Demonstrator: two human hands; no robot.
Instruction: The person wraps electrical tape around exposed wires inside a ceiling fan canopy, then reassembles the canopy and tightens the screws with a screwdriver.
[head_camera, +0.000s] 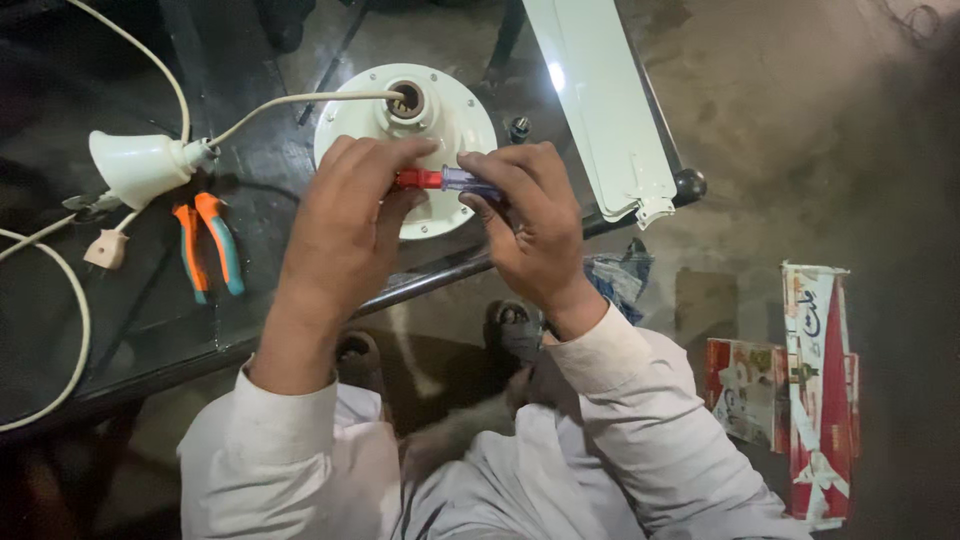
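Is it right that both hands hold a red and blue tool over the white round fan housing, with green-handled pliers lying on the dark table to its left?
Not quite. The head view shows the pliers have orange and blue handles, not green. The rest stands: the left hand and right hand hold the red and blue tool over the white round fan housing, on the dark table.

Dark glossy desk (150, 330), metal-edged. On it: white round fan motor housing (350, 120), orange-and-blue pliers (210, 245), white cone-shaped cap (140, 165) on a white cable (75, 340), white fan blade (600, 100). Concrete floor (780, 120) beside: red-and-white cartons (815, 390)
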